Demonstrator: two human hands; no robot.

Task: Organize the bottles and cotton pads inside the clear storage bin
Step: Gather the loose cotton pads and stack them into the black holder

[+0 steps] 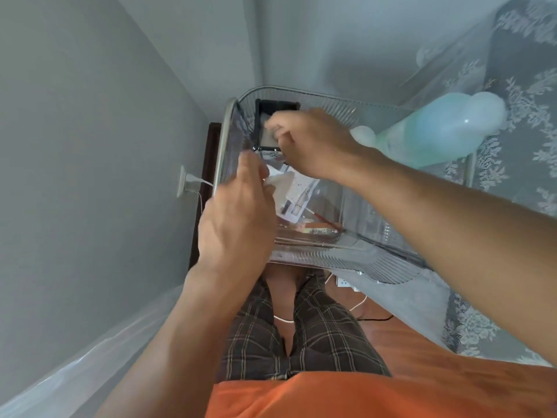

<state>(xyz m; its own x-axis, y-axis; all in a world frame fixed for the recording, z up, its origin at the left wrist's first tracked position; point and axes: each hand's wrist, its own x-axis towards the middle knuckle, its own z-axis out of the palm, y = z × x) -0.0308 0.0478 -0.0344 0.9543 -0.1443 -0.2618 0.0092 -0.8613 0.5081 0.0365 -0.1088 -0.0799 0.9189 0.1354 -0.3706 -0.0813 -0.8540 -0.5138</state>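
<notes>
Clear storage bin (pixel 316 251) with ribbed walls sits in front of the person, above the knees, its long axis running away from the camera toward the room corner; what carries it is hidden. Both hands reach into it. Left hand (pixel 238 215) covers the near left wall, its fingers (pixel 251 168) curled together at a white soft piece (pixel 281 181), perhaps cotton pads, though the grip itself is hidden behind the knuckles. Right hand (pixel 313 143) is deeper inside, fingers pinched together on something small and blurred at a black-framed item (pixel 265 125) by the far left corner; what it holds cannot be made out. A white printed packet (pixel 298 197) lies slanted on the bin floor, partly under the hands. Pale green balloons (pixel 446 128) rest just beyond the right wall.
</notes>
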